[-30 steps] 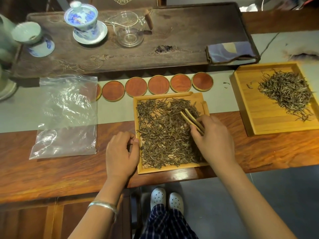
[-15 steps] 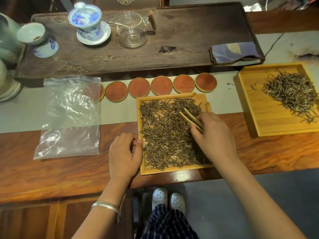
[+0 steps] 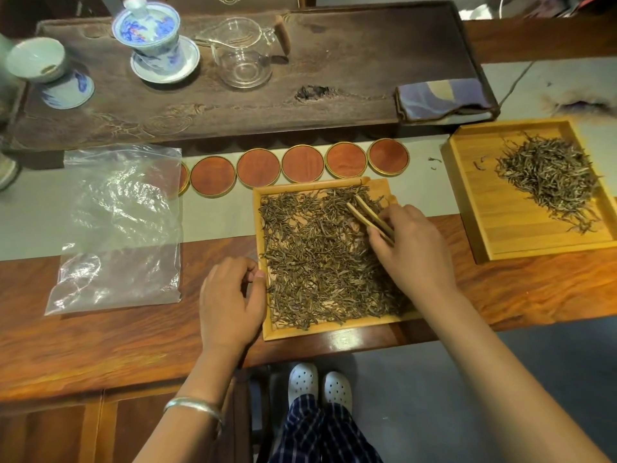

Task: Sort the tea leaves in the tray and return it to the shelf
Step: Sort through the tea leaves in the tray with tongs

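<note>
A wooden tray (image 3: 329, 330) sits at the near edge of the table (image 3: 100, 342), near its middle, with a spread layer of tea leaves (image 3: 320, 262) covering its floor. The right hand (image 3: 412, 248) reaches over the tray's right side, its fingers (image 3: 375, 240) closed on a pair of wooden tongs (image 3: 369, 213) whose tips rest among the leaves. The left hand (image 3: 230, 299) lies against the tray's left rim, fingers loosely curled, holding nothing. A second tray (image 3: 521, 235) with a heap of leaves (image 3: 551, 175) stands toward the right edge. A clear plastic bag (image 3: 117, 228) lies toward the left. A row of round coasters (image 3: 300, 163) lines up just behind the near tray.
</note>
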Demonstrator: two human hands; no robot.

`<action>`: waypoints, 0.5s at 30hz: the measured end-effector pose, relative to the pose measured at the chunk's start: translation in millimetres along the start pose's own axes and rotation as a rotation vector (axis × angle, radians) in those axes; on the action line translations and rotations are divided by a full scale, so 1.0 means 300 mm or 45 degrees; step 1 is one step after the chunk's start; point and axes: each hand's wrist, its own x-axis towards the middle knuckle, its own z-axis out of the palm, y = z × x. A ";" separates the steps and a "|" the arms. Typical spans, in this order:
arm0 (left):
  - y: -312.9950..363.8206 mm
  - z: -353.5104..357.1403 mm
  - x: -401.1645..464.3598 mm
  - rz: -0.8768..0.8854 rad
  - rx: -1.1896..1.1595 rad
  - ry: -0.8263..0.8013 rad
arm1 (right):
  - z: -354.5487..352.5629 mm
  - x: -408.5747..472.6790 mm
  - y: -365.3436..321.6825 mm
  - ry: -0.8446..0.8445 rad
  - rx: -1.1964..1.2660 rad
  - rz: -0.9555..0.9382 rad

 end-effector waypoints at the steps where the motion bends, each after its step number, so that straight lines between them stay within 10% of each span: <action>1: -0.001 0.000 0.000 0.003 0.001 0.000 | -0.005 0.003 0.002 0.015 0.008 -0.004; 15: -0.009 0.006 0.003 0.011 0.016 0.012 | 0.012 0.018 -0.045 -0.032 0.005 -0.085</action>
